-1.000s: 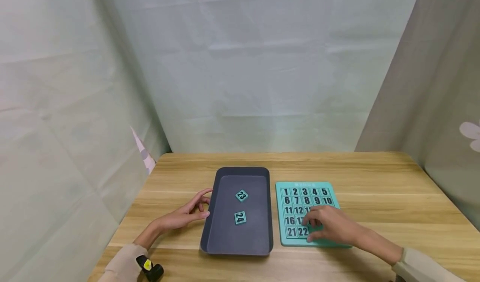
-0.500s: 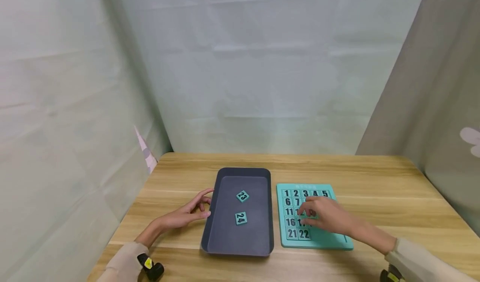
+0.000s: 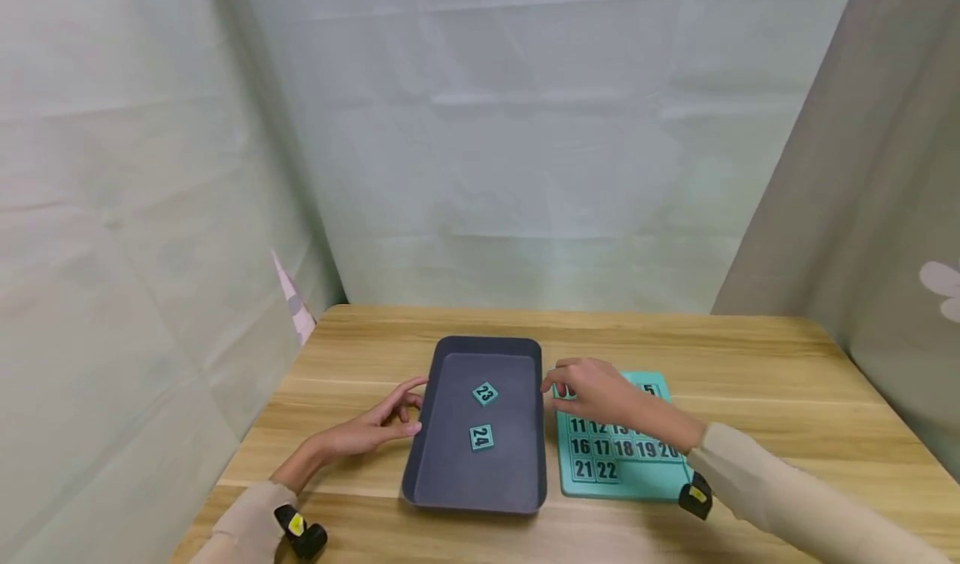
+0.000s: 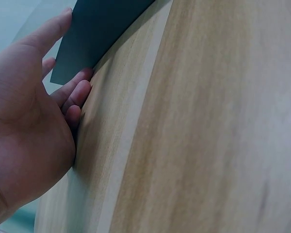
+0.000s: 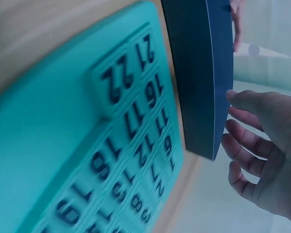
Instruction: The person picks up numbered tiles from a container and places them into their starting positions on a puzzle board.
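My left hand (image 3: 366,432) touches the left rim of a dark grey tray (image 3: 465,485), its thumb and fingertips at the wall and its fingers relaxed. Inside the tray lie two turquoise number tiles: the 23 tile (image 3: 485,393), turned cornerwise, and the 24 tile (image 3: 482,437), turned sideways. My right hand (image 3: 588,389) is over the upper left of a turquoise number board (image 3: 652,482), fingertips near the tray's right rim, holding nothing. Tiles up to 22 sit in rows on the board; hand and forearm hide part of the upper rows. To the right of 22 the recess is bare.
Both objects rest side by side on a wooden table (image 3: 757,397). Pale cloth (image 3: 525,172) hangs behind the table and along its sides. Black wrist cameras are strapped at both sleeves.
My right hand has moved from the lower rows of the board up and left to beside the tray, uncovering the lower rows. The left hand stays at the tray's rim.
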